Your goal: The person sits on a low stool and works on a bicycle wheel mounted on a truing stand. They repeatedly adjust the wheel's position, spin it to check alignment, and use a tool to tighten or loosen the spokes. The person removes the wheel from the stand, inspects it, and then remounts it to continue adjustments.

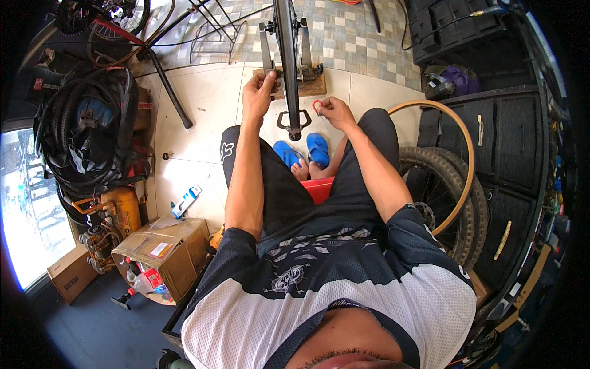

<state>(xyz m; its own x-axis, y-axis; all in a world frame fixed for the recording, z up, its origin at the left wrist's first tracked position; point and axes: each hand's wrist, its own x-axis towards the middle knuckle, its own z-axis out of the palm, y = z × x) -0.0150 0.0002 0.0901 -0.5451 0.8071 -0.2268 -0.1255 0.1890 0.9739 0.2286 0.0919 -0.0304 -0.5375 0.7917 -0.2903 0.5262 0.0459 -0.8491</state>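
I see the wheel [287,55] standing upright between my hands, left hand [258,92] gripping its stand, right hand [335,112] apparently pinching a red tool [316,106] just right of the rim.

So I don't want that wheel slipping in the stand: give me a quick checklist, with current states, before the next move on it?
1. Wheel seated upright between the stand arms: ok.
2. Left hand on the stand by the rim: ok, touching.
3. Right hand holding the small red tool: ok, pinched in the fingers.
4. Tool engaged with the wheel: not ok, apart from it.
5. Stand's wooden base flat on the floor: ok.
6. Axle clamped tight: cannot tell.
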